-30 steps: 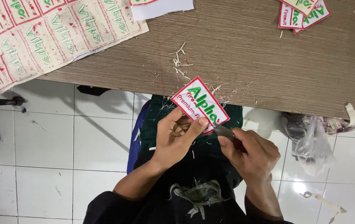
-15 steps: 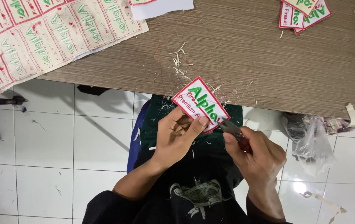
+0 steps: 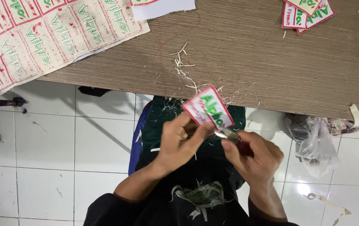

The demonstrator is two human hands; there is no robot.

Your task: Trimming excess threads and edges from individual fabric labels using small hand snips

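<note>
The left hand (image 3: 179, 144) pinched an embroidered patch (image 3: 208, 107) by its lower edge, tilted; the right hand (image 3: 253, 155) closed around small snips (image 3: 228, 134) at its lower-right border.

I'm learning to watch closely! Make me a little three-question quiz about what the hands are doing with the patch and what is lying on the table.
1. True or false: the left hand holds the embroidered patch by its lower edge.
2. What does the right hand hold against the patch? A) a paintbrush B) a small metal cutting tool C) a spoon
3. Fill in: the big sheet of uncut patches lies on the table's far ____ side in the picture.

Key:
1. True.
2. B; its tip meets the patch's lower edge, though its exact kind is too small to tell.
3. Left. A small pile of cut patches lies at the far right, with loose thread scraps between.
</note>
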